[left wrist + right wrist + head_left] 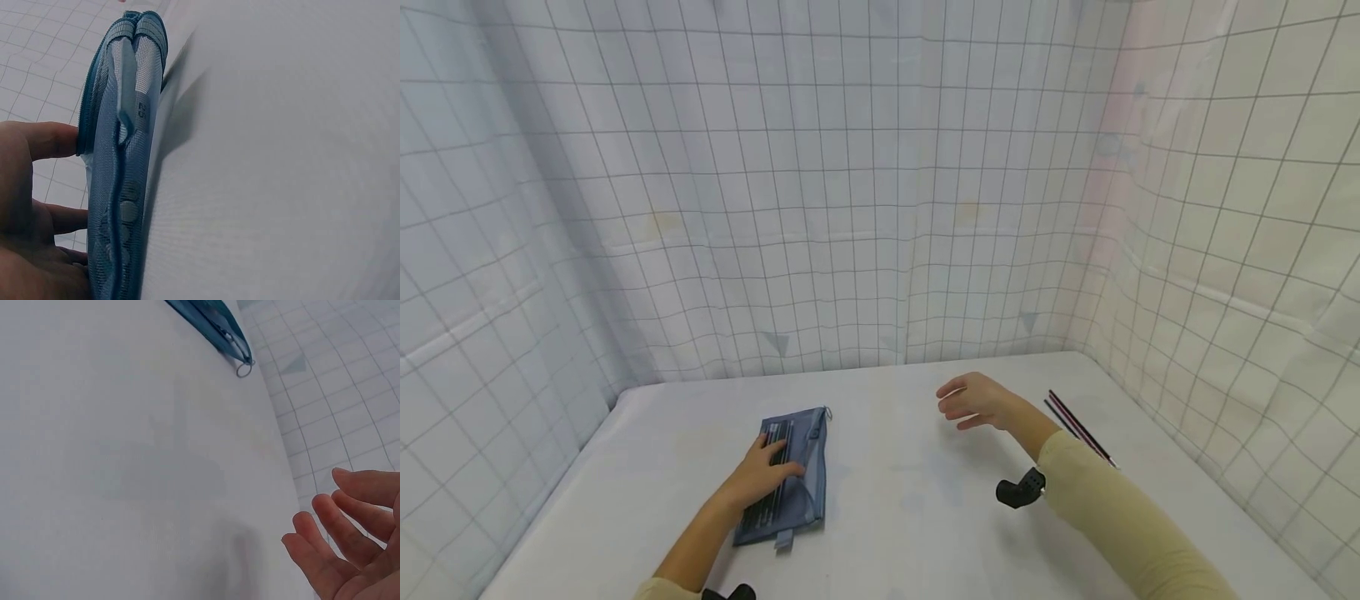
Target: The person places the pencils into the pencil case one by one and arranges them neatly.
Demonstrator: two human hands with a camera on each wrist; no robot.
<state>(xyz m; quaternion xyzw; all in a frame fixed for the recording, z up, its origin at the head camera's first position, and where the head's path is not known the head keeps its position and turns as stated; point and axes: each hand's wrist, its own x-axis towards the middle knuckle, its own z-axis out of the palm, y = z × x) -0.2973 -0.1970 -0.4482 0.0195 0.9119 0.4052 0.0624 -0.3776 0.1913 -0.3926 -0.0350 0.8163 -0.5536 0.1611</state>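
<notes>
A blue mesh zippered pouch lies flat on the white table at the left, with several dark, pencil-like sticks showing through it. My left hand rests on top, its fingers spread over the pouch. In the left wrist view the pouch is seen end-on, with round stick ends behind the mesh and my left fingers touching its upper face. My right hand is above the table, right of the pouch, holding nothing, its fingers loosely bent. The right wrist view shows the pouch's zipper ring far from that hand.
A few thin dark red and dark sticks, perhaps pencils, lie on the table beyond my right forearm. White grid-patterned curtains enclose the table at the back and both sides. A black wrist device sits on my right sleeve.
</notes>
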